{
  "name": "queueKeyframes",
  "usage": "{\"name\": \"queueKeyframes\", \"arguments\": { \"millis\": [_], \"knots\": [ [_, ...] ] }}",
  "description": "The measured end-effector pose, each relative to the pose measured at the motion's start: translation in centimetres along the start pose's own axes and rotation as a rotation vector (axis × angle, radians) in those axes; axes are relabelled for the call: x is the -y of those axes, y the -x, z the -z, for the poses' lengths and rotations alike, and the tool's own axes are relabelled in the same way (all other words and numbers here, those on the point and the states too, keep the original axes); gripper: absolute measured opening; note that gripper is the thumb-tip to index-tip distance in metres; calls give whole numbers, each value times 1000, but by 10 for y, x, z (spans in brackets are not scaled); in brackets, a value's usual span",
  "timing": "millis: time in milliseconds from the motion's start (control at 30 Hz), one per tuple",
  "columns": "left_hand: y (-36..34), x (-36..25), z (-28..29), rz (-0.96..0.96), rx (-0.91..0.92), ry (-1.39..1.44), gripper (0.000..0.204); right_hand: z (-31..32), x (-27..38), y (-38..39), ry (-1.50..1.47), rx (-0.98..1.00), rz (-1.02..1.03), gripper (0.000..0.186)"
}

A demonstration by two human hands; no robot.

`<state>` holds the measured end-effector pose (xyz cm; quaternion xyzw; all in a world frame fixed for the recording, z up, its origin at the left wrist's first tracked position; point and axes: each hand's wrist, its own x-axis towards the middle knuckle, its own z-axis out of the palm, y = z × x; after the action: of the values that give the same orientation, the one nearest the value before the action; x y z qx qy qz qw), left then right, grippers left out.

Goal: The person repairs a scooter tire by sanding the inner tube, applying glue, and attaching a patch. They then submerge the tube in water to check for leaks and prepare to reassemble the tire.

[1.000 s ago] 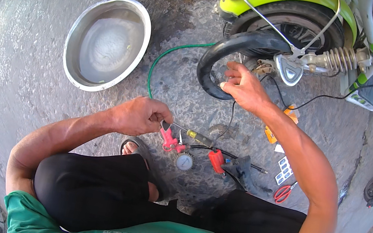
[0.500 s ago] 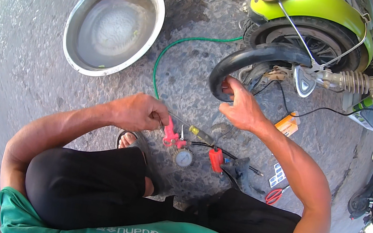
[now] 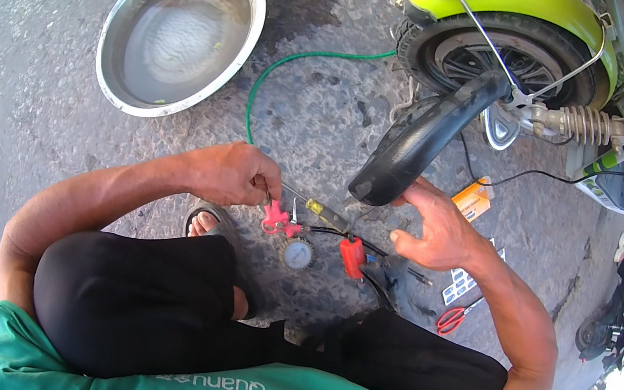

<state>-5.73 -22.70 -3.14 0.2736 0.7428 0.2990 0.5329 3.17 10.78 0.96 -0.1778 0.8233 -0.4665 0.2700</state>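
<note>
A black inner tube slants down from the scooter's rear wheel, its rounded lower end towards me. My right hand has its fingers hooked behind that end, partly hidden by the tube, while the thumb sticks out apart from it. My left hand is closed in a pinch just above a pink-red tyre inflator; what lies between its fingertips I cannot make out. A round pressure gauge joins the inflator. Beside it on the ground is a screwdriver with a yellow and dark handle.
A metal basin of water stands at the far left. A green hose runs to the scooter's wheel. Near my right forearm lie a red-handled tool, black cables, an orange packet, a patch sheet and red-handled scissors.
The inner tube has turned from a wide curve to nearly edge-on, its end lower and nearer me. My right hand has come down and its thumb has spread. My left hand stays by the inflator.
</note>
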Motion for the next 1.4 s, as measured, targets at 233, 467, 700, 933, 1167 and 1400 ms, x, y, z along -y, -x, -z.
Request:
{"name": "queueKeyframes", "arguments": {
  "millis": [233,467,700,933,1167,1400],
  "knots": [
    [-7,-19,2,22,10,-43,31,6,-10,16,33,2,52,55],
    [-10,-22,0,23,32,-41,33,10,-12,24,28,93,-19,59],
    [-14,-19,-1,2,38,-34,32,7,-23,29,39,64,17,58],
    [-16,-14,-3,-4,33,36,29,3,-31,25,33,22,51,57],
    [-16,-10,0,-12,10,4,25,11,-8,-1,50,35,93,62],
    [-17,6,5,16,-31,112,20,13,19,-43,-79,-84,69,56]
  ]
}}
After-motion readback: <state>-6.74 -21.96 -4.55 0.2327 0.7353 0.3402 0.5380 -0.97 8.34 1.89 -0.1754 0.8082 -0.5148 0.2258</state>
